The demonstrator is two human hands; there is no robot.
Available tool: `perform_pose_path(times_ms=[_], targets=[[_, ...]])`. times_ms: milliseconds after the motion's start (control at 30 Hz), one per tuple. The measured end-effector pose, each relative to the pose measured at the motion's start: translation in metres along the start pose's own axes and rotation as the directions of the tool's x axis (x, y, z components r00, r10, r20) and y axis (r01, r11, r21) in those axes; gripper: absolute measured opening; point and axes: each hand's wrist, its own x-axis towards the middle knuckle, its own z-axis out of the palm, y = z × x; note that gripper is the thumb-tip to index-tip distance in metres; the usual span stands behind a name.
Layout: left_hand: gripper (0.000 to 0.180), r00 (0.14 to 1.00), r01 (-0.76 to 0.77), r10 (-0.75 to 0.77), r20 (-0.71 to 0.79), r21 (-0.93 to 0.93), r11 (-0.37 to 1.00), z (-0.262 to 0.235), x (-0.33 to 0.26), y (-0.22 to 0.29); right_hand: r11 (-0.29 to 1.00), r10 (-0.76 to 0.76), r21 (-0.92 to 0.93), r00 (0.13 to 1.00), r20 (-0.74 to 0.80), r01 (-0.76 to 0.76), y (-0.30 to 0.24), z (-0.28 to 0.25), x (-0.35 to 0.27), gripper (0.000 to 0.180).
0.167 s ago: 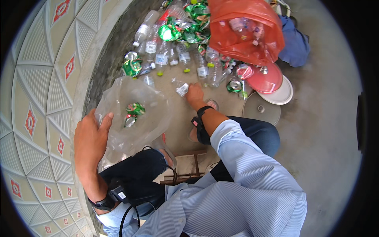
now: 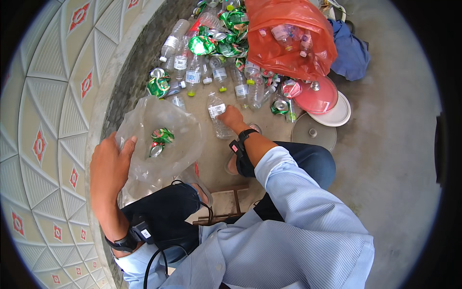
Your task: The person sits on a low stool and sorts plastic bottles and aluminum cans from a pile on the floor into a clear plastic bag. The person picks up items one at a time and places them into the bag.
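Observation:
My right hand (image 2: 233,119) is closed round the side of a clear plastic bottle (image 2: 216,110) with a white label, just above the floor. The bottle is nearly in line with my view, its narrow end pointing away from me. On the left, my left hand (image 2: 109,166) pinches the rim of a translucent plastic bag (image 2: 185,139), its thumb over the edge. The bag's mouth is spread wide, and crushed green-and-red cans (image 2: 163,136) lie inside it. A gap separates the bottle from the bag.
Beyond my hands lies a heap of empty bottles (image 2: 193,77) and crushed green cans (image 2: 202,45). An orange bag (image 2: 293,58) with bottles inside stands at the far right, beside a red lid (image 2: 320,98), a white lid (image 2: 342,113) and a glass lid (image 2: 315,137). A tiled wall (image 2: 43,101) runs along the left.
The bottle in my right hand has swung from a slant to nearly lengthwise, and more of it shows. My right hand has shifted slightly left. My left hand keeps its hold on the bag.

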Motion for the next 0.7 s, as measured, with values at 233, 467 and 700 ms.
perform_pose_path(times_ms=[233, 467, 700], targets=[[0.047, 0.995, -0.064, 0.065, -0.072, 0.017, 0.998, 0.006, 0.001, -0.013, 0.902, -0.111, 0.415, 0.993, -0.035, 0.116, -0.012, -0.042, -0.007, 0.044], [0.039, 0.976, -0.192, 0.200, -0.089, 0.093, 0.977, 0.011, 0.005, -0.017, 0.529, -0.004, 0.845, 0.996, 0.092, -0.076, -0.040, -0.125, -0.041, 0.030], [0.036, 0.893, -0.447, 0.423, -0.153, -0.204, 0.871, 0.028, 0.019, -0.016, 0.026, -0.308, 0.979, 0.931, 0.198, -0.200, -0.114, -0.171, -0.128, 0.033]])
